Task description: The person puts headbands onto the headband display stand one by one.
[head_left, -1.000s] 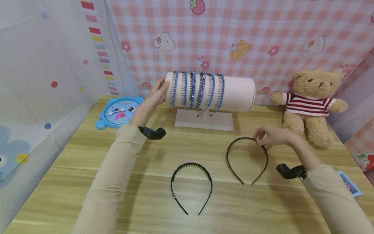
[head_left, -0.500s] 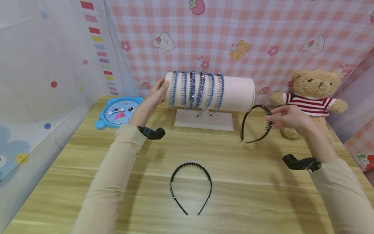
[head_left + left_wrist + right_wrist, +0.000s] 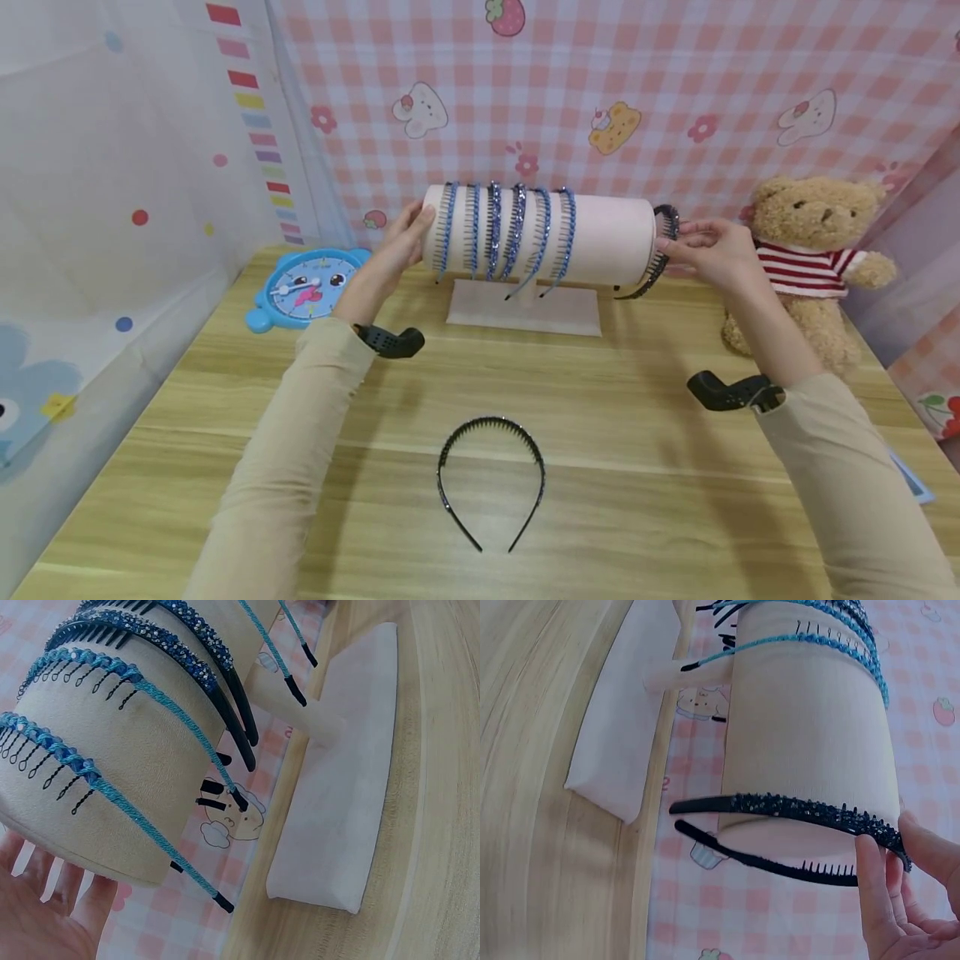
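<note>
A pale padded headband stand (image 3: 611, 237) holds several blue headbands (image 3: 568, 237) on its left and middle part. My left hand (image 3: 405, 237) rests against the stand's left end; in the left wrist view its fingers (image 3: 64, 889) look fairly straight along that end. At the right end my right hand (image 3: 716, 254) pinches a black glittery toothed headband (image 3: 802, 810) between thumb and fingers. This headband's two ends are around the rim of the roll in the right wrist view. Another black headband (image 3: 491, 421) lies on the table, nearer to me.
A blue toy clock (image 3: 311, 287) lies left of the stand. At the right sits a teddy bear (image 3: 798, 258) in a striped shirt, close behind my right hand. A blue-edged card (image 3: 911, 477) is partly hidden by the right sleeve. A checked cloth (image 3: 480, 92) hangs behind.
My right hand has picked the black headband up from the table, raised it and brought it left against the stand's right end. The left hand has stayed in place.
</note>
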`<state>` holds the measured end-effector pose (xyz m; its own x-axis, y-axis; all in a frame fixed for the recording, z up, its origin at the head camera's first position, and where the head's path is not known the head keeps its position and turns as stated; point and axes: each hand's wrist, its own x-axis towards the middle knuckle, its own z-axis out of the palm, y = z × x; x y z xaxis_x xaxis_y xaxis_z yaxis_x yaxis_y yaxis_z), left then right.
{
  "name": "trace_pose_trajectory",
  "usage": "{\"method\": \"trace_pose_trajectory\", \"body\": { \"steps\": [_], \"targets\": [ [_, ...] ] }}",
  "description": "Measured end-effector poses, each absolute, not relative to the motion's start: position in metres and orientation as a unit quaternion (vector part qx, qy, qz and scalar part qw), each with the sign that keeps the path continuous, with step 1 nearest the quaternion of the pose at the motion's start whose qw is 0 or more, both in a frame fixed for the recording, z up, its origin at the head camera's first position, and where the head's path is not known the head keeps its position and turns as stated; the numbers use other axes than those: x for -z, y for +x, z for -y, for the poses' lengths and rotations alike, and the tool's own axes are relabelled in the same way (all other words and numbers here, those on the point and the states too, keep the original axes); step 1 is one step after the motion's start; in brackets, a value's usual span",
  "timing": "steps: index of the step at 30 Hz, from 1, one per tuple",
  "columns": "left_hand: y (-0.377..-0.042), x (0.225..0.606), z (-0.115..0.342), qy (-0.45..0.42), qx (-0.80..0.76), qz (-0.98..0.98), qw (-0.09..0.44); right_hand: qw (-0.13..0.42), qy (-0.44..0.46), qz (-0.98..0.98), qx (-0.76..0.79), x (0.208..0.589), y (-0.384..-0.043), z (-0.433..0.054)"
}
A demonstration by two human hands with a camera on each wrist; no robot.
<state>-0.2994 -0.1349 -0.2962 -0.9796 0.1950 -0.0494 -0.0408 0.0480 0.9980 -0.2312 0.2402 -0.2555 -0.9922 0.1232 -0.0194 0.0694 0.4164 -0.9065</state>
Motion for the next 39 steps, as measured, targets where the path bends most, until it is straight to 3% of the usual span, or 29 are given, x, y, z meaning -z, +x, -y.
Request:
{"method": "trace_pose_trajectory", "body": {
  "steps": [10, 21, 30, 39],
  "targets": [
    [-0.299, 0.297, 0.136, 0.060, -0.690, -0.716, 0.086, 0.046, -0.034, 0.831, -0.553, 0.251, -0.238, -0.226],
    [-0.300, 0.297, 0.136, 0.060, -0.684, -0.722, 0.089, 0.107, 0.050, 0.930, -0.348, 0.252, -0.238, -0.221],
    [-0.301, 0.299, 0.138, 0.061, -0.684, -0.721, 0.091, 0.051, 0.140, 0.946, -0.289, 0.257, -0.244, -0.240],
    [-0.301, 0.296, 0.137, 0.053, -0.687, -0.718, 0.097, 0.052, 0.153, 0.947, -0.277, 0.260, -0.248, -0.253]
  ]
}}
